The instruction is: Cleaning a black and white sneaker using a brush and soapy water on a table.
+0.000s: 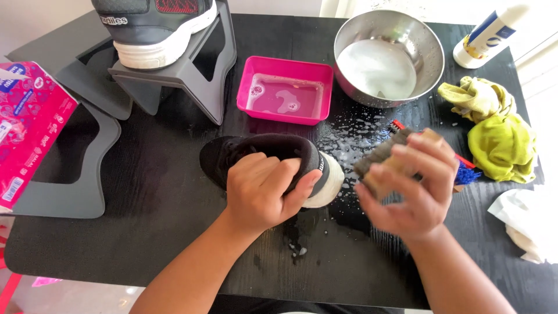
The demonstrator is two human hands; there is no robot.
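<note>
Head cam looking down, so just the one view here. Left hand [261, 189] is clamped over the top of a black sneaker [264, 158] that's lying on its side in the middle of the black worktop [145, 192], white sole end pointing right. Fingers curl over the upper, thumb hooks round the right end, forearm comes in from the near edge at a slant.

Right hand [414, 186] is just right of the shoe, blurry, fingers wrapped tight round a wooden scrub brush [385, 160] with dark bristles facing the shoe's sole. Can't tell if the bristles are actually touching it. Wrist is bent, forearm runs off the near right corner.

Suds and water drops are splattered on the worktop between the shoe and the steel bowl [388, 57] of foamy water at the far right. Left of the bowl sits a pink tub [285, 90] with a bit of water. Far left, a second sneaker [154, 29] is propped on a grey stand [192, 81]. Yellow-green cloths [494, 125] are off to the right, a white bottle [488, 35] beyond them, and a pink tissue pack [29, 128] at the left edge.
</note>
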